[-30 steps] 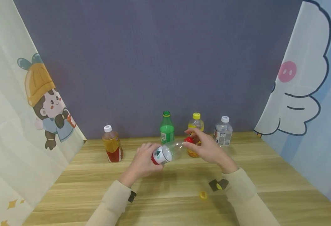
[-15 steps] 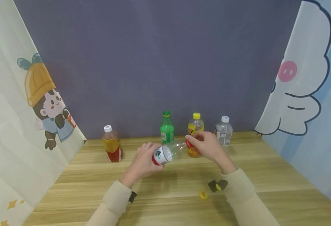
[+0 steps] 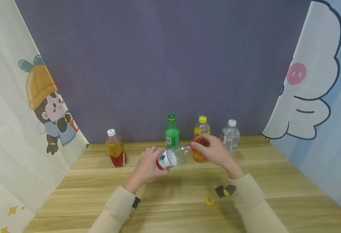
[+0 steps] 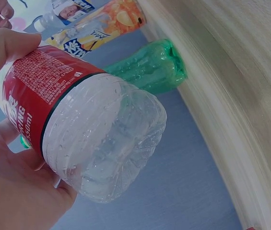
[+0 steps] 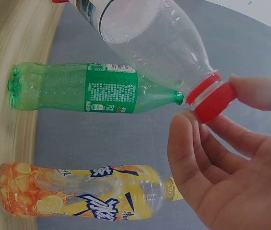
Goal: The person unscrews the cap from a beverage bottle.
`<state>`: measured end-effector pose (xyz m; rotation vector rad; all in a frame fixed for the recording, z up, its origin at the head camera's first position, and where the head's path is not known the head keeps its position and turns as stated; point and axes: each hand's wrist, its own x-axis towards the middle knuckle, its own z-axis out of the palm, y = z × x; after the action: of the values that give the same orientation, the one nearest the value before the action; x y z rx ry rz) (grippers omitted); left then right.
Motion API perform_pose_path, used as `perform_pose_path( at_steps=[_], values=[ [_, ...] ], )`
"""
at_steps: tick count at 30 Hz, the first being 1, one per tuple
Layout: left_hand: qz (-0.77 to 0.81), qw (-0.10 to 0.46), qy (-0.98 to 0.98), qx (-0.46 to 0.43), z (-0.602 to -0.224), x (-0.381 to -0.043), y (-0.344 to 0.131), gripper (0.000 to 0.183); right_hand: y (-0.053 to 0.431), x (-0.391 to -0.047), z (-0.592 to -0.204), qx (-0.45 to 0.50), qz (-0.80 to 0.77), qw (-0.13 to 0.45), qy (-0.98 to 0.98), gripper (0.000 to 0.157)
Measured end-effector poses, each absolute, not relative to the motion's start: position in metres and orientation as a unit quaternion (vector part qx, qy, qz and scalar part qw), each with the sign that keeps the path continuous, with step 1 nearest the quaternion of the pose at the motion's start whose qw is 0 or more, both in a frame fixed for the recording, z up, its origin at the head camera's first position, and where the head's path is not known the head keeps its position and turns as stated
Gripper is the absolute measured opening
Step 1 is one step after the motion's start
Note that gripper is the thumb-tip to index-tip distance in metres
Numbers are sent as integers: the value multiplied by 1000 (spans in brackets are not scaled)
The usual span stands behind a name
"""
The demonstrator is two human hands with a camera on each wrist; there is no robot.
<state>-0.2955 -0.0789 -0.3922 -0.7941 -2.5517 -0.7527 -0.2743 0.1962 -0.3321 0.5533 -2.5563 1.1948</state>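
Observation:
A clear plastic bottle [image 3: 179,154] with a red and white label [image 4: 39,91] is tilted above the table, its neck toward the right. My left hand [image 3: 147,165] grips it round the label, and the bare clear base faces the left wrist camera. At the other end my right hand [image 3: 212,151] pinches the red cap [image 5: 215,102] between thumb and fingers. In the right wrist view a narrow gap shows between the cap and the red ring [image 5: 203,87] on the neck. Whether the cap still sits on the thread is hard to tell.
Behind the hands stand a green bottle [image 3: 172,134], a yellow-capped orange drink bottle [image 3: 202,129] and a clear white-capped bottle [image 3: 230,137]. An amber bottle [image 3: 116,150] stands at left. A small yellow cap-like piece [image 3: 209,201] lies on the wooden table [image 3: 164,207].
The right hand's fingers were spread around the cap a second ago; they then closed in on it and now pinch it. The left hand and bottle have hardly moved.

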Motion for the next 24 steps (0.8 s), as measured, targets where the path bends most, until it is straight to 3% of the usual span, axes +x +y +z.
perform_pose_path(
  at_steps=[6,11,20,24],
  values=[
    [-269,179,-904,-280,-393,-296,-80,71,198,-274,-332,220,399,139,-879,26],
    [-269,180,-904,-280,-393,-297,-81,71,199,-274,-331,224,397,136,-880,33],
    [-267,184,-903,-283,-393,-298,-80,71,197,-275,-331,129,385,144,-902,55],
    [-266,183,-902,-285,-393,-298,-79,70,197,-275,-332,113,378,148,-907,58]
  ],
)
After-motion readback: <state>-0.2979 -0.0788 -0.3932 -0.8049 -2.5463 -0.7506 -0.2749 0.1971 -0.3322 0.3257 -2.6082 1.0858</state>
